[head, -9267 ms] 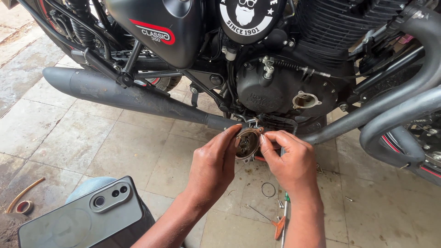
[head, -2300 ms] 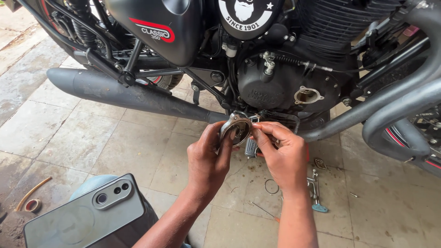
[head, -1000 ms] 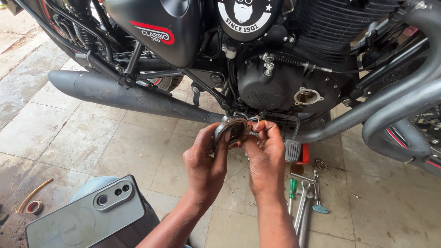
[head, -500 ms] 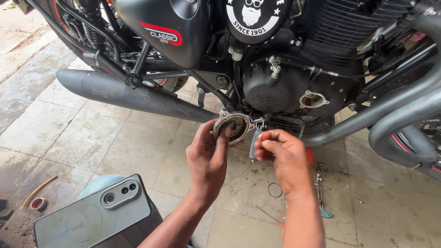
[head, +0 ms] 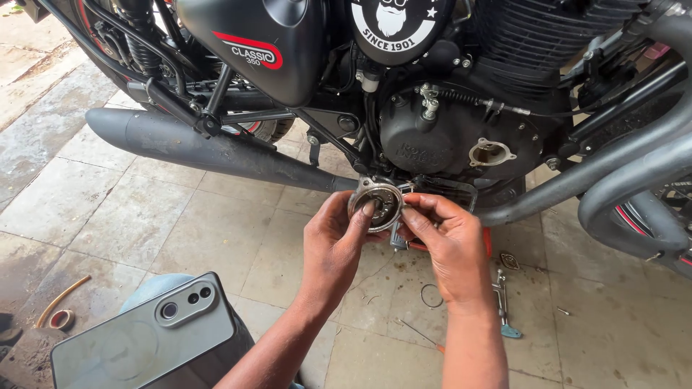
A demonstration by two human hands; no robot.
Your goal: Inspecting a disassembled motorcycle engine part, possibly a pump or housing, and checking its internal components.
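A round metal cap (head: 376, 202) is being held by both hands just below the engine (head: 440, 140), above the floor (head: 108, 216). The left hand (head: 337, 241) is being closed on its left rim, one finger pressing into the centre; the right hand (head: 443, 241) is being closed on its right edge. The step appears to be working something inside the cap. The next move would seem to call for a steady grip and fine fingertip pressure. Its open face is being turned toward the camera; being round, no long axis is being shown. A ring (head: 431, 295) is lying below.
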